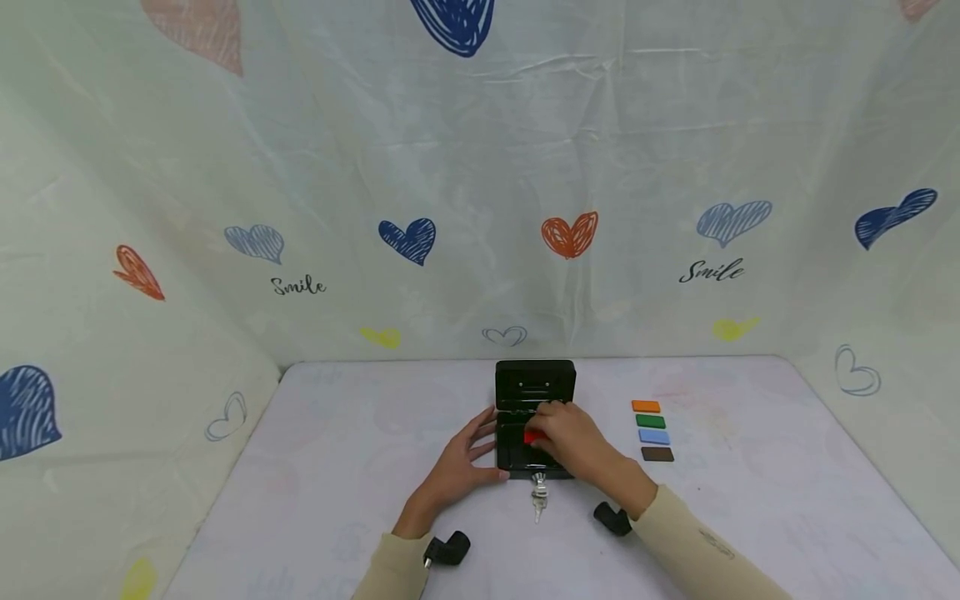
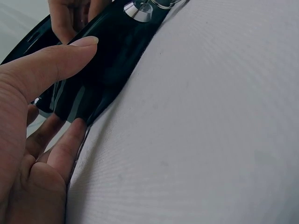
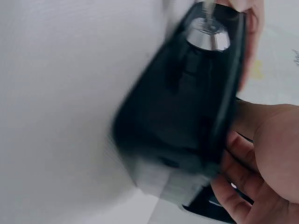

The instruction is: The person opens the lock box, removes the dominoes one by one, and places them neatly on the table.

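Note:
A small black cash box (image 1: 512,454) stands on the white table with its lid (image 1: 535,385) raised at the back. Keys (image 1: 539,500) hang from the lock (image 2: 139,11) on its front. My left hand (image 1: 459,467) holds the box at its left front corner, thumb (image 2: 70,59) on the front face and fingers along the side. Over the box's inside, my right hand (image 1: 573,437) pinches a flat red piece (image 1: 533,436), partly covered by the fingers. The red piece is hidden in both wrist views.
Right of the box lie an orange tile (image 1: 646,407), a green tile (image 1: 650,422), a light blue tile (image 1: 654,436) and a dark brown tile (image 1: 657,454) in a column. A white curtain (image 1: 480,167) with printed hearts rises behind the table (image 1: 360,417).

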Demonstrator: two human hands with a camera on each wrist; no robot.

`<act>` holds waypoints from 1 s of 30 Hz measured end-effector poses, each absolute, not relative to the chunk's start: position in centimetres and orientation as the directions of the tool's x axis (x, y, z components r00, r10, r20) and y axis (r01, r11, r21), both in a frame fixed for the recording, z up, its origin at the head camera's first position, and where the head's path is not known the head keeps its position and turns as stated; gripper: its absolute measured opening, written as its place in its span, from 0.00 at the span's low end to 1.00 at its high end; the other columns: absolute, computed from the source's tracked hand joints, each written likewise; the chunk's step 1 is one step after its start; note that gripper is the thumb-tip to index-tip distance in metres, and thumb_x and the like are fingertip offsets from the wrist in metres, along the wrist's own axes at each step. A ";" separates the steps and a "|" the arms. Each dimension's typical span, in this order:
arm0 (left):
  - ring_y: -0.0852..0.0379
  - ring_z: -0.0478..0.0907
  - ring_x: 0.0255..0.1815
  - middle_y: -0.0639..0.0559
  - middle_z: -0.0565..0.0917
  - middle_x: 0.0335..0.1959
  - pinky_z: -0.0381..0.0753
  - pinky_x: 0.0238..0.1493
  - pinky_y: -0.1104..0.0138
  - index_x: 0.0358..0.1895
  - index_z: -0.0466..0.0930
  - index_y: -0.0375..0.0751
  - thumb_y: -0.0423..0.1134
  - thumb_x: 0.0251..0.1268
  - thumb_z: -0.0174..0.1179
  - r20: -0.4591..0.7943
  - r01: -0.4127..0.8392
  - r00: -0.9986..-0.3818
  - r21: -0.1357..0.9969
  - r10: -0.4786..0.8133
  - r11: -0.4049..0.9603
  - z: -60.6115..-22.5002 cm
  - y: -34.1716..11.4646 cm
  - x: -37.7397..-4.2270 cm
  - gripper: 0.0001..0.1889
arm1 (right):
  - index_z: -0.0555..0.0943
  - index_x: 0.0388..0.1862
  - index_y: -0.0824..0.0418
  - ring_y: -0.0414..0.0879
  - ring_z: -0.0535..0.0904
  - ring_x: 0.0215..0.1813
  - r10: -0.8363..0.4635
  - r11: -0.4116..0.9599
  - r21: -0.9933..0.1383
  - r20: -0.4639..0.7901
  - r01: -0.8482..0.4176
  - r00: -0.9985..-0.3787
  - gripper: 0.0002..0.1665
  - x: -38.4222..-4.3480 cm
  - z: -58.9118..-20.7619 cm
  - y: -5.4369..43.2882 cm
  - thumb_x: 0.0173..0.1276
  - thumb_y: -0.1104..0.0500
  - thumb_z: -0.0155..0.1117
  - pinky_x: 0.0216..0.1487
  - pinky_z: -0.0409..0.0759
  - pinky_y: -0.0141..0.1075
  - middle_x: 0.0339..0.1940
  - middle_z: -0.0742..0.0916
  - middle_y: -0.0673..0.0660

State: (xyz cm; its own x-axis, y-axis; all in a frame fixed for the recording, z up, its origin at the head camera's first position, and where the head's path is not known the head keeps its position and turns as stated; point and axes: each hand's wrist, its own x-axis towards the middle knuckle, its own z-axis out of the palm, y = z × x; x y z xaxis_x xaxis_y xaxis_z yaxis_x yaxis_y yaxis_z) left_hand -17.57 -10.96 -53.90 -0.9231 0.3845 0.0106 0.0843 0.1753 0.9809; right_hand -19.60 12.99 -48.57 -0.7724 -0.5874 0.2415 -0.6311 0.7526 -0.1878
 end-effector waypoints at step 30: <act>0.33 0.70 0.76 0.38 0.66 0.81 0.81 0.70 0.54 0.86 0.56 0.49 0.29 0.58 0.78 0.018 0.097 -0.930 0.975 0.367 0.198 -54.4 -10.9 -17.8 0.54 | 0.91 0.41 0.57 0.42 0.82 0.39 -0.452 0.799 -0.221 0.393 -0.560 -0.801 0.20 -16.0 -47.9 23.1 0.49 0.69 0.87 0.42 0.87 0.38 0.36 0.86 0.45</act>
